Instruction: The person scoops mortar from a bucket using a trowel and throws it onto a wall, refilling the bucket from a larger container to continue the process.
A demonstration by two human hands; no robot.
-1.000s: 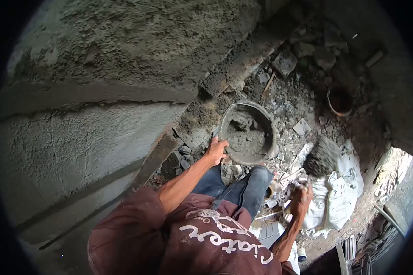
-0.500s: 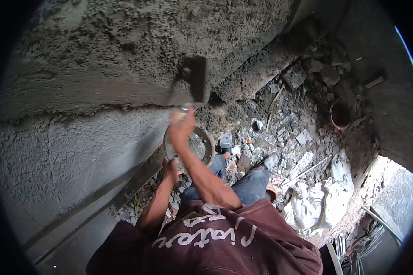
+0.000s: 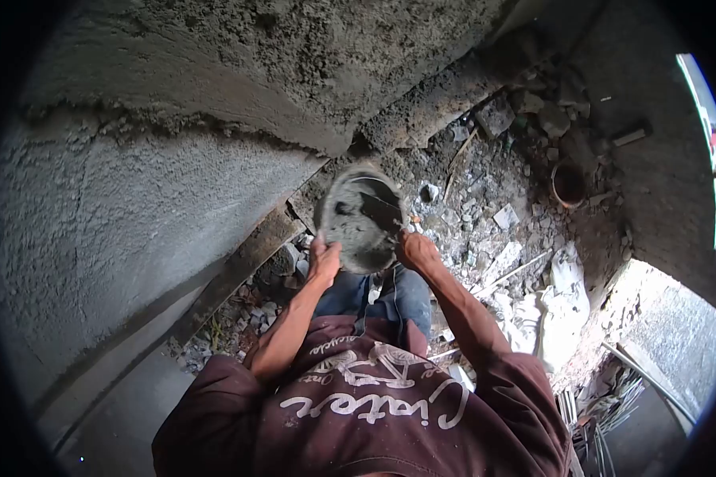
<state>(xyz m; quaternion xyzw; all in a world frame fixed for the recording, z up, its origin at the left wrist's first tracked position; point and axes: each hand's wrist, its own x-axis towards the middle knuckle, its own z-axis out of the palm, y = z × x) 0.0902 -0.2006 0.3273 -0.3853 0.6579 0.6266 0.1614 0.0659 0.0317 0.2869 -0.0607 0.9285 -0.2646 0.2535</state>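
A round bucket [image 3: 332, 191] with wet grey mortar [image 3: 354, 230] inside is held out in front of my body, tilted so its open top faces me. My left hand [image 3: 324, 261] grips its rim on the left. At the right edge my right hand [image 3: 418, 250] is closed on the rim. A dark, flat shape like a trowel blade [image 3: 383, 205] shows inside the bucket; whether my right fingers also hold its handle cannot be made out. Freshly mortared wall [image 3: 239, 56] rises just beyond the bucket, rough above and smoother below.
Rubble [image 3: 485, 207] covers the ground ahead and to the right. Another bucket [image 3: 569, 184] stands among broken stones. White sacks [image 3: 565, 310] lie to the right, near thin metal rods [image 3: 612, 409]. A ledge [image 3: 231, 278] runs along the lower wall at left.
My right hand has come down from the wall with the trowel and now grips the bucket's rim. The bucket has risen and tilted toward me, with my left hand still on it.
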